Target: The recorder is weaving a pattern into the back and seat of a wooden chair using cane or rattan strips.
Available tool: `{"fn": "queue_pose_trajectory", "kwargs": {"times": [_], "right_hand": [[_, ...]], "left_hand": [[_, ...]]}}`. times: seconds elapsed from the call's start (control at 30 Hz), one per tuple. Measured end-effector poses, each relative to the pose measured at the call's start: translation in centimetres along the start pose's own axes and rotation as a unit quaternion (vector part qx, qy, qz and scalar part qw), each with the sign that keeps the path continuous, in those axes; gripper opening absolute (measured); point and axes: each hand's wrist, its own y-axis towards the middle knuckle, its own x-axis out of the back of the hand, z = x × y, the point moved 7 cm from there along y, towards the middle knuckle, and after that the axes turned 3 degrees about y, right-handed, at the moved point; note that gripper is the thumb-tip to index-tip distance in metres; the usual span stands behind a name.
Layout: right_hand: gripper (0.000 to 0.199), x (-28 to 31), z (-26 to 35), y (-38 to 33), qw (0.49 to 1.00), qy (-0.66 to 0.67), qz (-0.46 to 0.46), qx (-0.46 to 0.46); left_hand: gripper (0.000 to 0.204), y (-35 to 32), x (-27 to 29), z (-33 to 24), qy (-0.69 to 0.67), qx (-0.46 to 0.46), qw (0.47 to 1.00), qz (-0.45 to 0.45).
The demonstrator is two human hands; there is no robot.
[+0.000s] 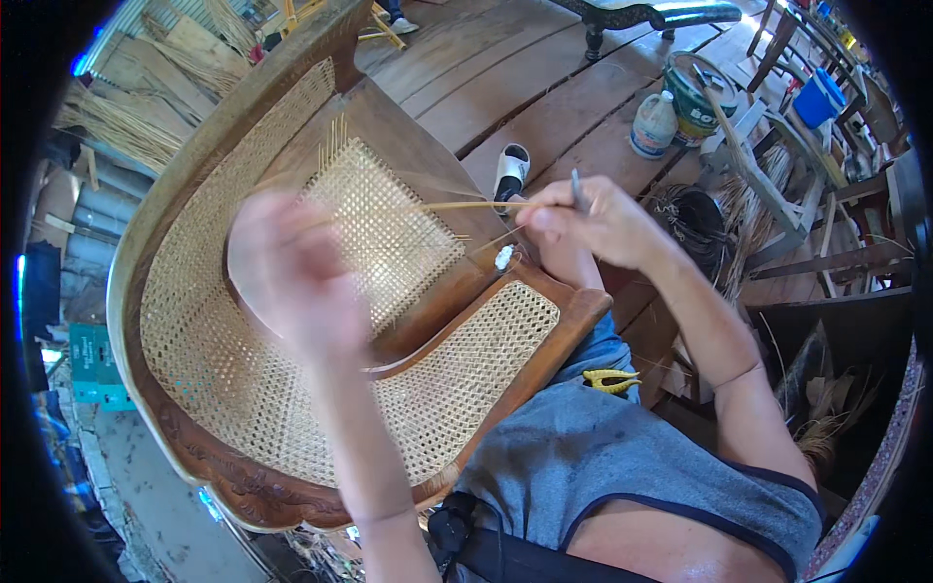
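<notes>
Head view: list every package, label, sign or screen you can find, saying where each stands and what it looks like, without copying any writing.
White plastic bottle: on the plank floor, upper right; squat, with a pale label.
Green bucket: right behind the bottle; round, green with a white printed band.
Green box: at the left edge, beside the chair; rectangular, green with pale print.
Blue container: far upper right; boxy, plain blue.
No screens or signs show.

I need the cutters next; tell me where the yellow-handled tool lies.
In the head view, the yellow-handled tool lies on the person's lap, right of the chair's wooden arm, below the right hand.
</notes>
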Motion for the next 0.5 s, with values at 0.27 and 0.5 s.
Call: {"fn": "queue_pose_trajectory", "kwargs": {"times": [0.27,0.5], "right_hand": [[0.022,8.5,-4.8,2.9,0.964,0.208,0.139,-0.086],[0.019,7.5,-1.7,5.7,0.987,-0.113,0.098,-0.058]], "left_hand": [[0.026,-5.1,40.7,-27.4,0.108,-0.025,0.994,0.005],[0.027,-21.1,65.0,-39.1,0.632,0.189,0.594,-0.461]]}}
